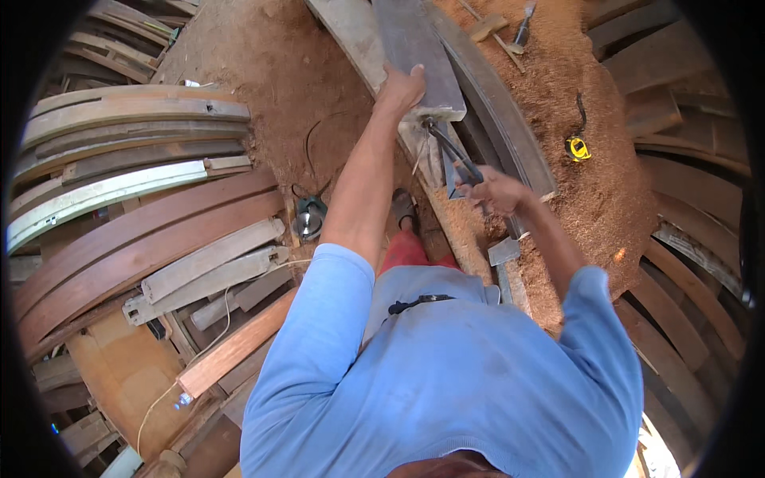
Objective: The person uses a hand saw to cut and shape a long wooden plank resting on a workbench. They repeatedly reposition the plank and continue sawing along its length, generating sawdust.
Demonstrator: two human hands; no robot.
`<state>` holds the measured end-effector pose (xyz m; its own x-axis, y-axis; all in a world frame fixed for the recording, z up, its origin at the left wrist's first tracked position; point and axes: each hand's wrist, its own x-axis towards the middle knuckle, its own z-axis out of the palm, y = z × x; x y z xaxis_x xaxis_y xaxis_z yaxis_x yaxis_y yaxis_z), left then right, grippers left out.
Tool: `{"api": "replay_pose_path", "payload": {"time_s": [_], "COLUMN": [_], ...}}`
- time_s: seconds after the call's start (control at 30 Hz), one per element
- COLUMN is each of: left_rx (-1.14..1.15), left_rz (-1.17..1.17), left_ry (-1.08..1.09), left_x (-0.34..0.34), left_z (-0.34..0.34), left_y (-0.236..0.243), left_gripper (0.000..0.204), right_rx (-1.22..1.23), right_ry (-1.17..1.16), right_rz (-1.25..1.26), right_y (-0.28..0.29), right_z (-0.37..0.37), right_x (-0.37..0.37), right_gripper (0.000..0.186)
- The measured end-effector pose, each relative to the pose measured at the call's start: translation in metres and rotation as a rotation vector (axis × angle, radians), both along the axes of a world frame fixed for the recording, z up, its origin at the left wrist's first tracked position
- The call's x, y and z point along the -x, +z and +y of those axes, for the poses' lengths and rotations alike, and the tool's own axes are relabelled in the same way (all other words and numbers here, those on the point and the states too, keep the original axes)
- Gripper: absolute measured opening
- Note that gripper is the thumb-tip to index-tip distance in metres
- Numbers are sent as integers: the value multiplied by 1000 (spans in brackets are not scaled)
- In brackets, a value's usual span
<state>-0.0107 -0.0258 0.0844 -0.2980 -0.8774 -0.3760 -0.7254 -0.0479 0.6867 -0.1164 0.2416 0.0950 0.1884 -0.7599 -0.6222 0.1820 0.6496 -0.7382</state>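
Note:
My left hand (402, 89) grips the edge of a grey-brown board (410, 36) that lies along longer planks (514, 143) ahead of me. My right hand (492, 193) is closed on the dark handles of a long pincer-like tool (450, 143), whose head sits against the near end of that board, just below my left hand. A bluish metal piece, partly hidden, shows under the tool.
A yellow tape measure (578, 147) and a hammer-like tool (524, 28) lie on sawdust to the right. A power saw (309, 215) with a cord lies left of my legs. Stacked timber (143, 223) fills both sides.

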Motion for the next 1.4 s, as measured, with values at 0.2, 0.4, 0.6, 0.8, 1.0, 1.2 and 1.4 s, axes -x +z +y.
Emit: {"api": "replay_pose_path", "payload": {"time_s": [0.2,0.4,0.6,0.8,1.0,1.2,1.4], "left_rx": [-12,-23,24,-14,-13,-30,-37], "left_rz": [-64,8,-14,66,57,4,38], "left_ry": [6,1,23,-10,16,-7,11], "left_x": [-13,-2,0,6,13,1,6], "left_z": [-7,-1,-5,-8,-2,-2,5], "left_y": [4,3,-7,-10,-14,0,4], "left_gripper": [95,91,94,92,91,89,89], "right_rx": [-40,100,50,88,134,77,187], "right_ry": [-330,624,-151,307,326,-91,512], "right_rz": [-703,777,-169,330,561,-236,835], "right_y": [-23,32,-15,21,9,-16,52], "right_z": [3,-34,11,-19,-8,3,-27], "right_x": [-64,33,-33,24,25,-25,33], "right_gripper": [34,30,48,27,27,37,17]}}
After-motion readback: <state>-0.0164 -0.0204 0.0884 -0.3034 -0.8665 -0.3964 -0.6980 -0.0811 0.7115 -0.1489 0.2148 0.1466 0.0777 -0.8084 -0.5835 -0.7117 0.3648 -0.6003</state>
